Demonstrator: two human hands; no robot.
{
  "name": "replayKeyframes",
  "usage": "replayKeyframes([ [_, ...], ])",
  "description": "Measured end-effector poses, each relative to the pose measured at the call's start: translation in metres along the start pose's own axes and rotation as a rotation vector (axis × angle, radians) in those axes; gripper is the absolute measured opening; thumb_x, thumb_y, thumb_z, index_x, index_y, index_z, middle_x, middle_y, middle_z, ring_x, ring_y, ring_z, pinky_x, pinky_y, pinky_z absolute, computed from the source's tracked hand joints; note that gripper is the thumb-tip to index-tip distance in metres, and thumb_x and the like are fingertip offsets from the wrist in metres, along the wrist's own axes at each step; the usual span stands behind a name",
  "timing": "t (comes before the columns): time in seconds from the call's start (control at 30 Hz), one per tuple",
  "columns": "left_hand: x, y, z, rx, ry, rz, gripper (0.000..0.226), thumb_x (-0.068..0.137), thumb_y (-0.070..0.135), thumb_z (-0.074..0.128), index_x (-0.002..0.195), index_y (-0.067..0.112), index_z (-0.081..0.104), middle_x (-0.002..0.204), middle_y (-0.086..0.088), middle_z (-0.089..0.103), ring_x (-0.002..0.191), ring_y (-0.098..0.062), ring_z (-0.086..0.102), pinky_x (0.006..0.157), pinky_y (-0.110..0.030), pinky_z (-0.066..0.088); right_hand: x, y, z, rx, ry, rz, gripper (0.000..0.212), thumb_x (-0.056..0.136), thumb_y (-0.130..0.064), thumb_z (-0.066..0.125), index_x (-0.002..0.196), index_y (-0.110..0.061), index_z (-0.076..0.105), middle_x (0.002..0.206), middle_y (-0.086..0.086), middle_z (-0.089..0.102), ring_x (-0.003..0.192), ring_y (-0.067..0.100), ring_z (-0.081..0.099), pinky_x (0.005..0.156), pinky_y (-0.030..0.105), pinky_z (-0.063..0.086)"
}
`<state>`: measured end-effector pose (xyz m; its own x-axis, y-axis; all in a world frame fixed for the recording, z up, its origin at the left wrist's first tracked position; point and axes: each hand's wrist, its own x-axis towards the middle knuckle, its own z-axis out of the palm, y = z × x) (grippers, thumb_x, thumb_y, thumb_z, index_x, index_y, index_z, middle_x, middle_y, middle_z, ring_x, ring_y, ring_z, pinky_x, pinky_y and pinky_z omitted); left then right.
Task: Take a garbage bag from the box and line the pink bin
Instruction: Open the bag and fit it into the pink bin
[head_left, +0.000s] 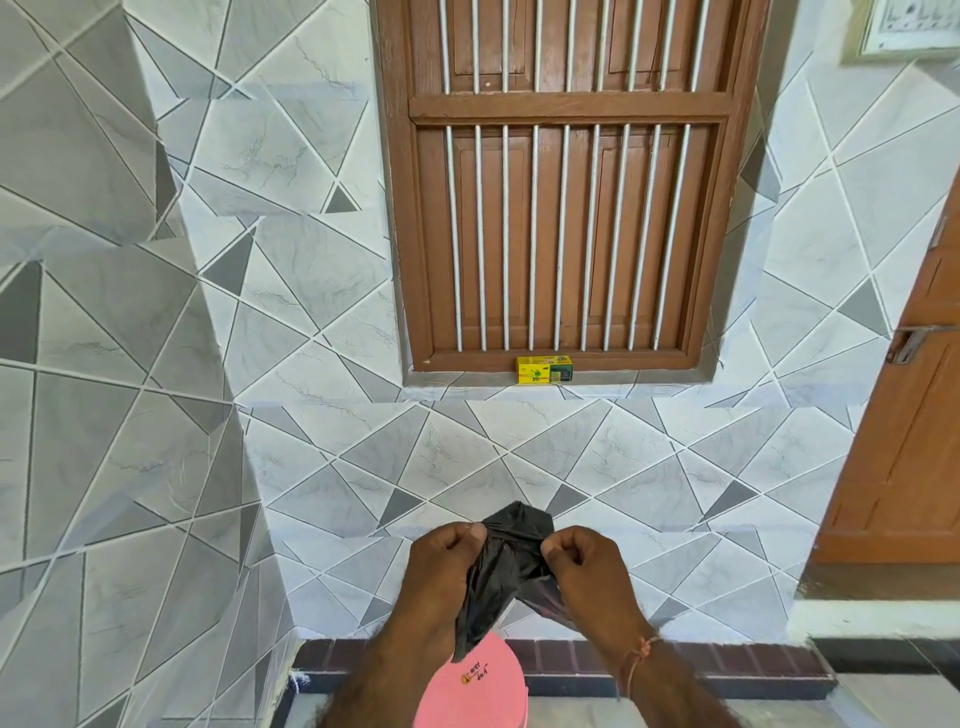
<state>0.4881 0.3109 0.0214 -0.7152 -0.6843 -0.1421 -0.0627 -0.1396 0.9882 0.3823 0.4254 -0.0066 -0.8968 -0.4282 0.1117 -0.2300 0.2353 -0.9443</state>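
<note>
A crumpled black garbage bag (506, 566) hangs between my two hands in front of the tiled wall. My left hand (441, 571) pinches its left edge and my right hand (587, 566) pinches its right edge, both with fingers closed on the plastic. The bag's lower end dangles over the pink bin (478, 686), which shows its closed pink lid with a small sticker at the bottom of the view, partly hidden by my forearms. The yellow garbage-bag box (544, 370) sits on the window sill, far above my hands.
A brown wooden window with white bars (566, 208) fills the wall above the sill. An orange-brown door (904, 415) with a latch stands at the right. A dark brick-patterned skirting (727, 660) runs along the floor.
</note>
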Motion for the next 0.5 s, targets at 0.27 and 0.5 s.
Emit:
replayKeyframes([
  [0.27,0.002,-0.002,-0.002,0.048,0.044,0.081,0.016,0.081,-0.001,0.071,0.092,0.010,0.075,0.083,-0.006,0.079,0.078,-0.025,0.075,0.076,-0.038,0.061,-0.008,-0.011,0.006,-0.116,0.067,-0.062,0.013,0.087,-0.035,0.066,0.089,-0.022,0.065,0.086,-0.008,0.063,0.083,0.010,0.058,0.070,0.020,0.044],
  [0.5,-0.013,0.004,0.013,0.127,-0.003,0.186,0.016,0.079,-0.003,0.068,0.078,0.012,0.074,0.065,0.000,0.076,0.059,-0.016,0.073,0.056,-0.025,0.059,-0.019,-0.029,0.014,0.269,-0.143,0.069,0.014,0.078,-0.026,0.078,0.081,-0.012,0.075,0.077,0.012,0.074,0.063,0.020,0.067,0.054,0.027,0.052],
])
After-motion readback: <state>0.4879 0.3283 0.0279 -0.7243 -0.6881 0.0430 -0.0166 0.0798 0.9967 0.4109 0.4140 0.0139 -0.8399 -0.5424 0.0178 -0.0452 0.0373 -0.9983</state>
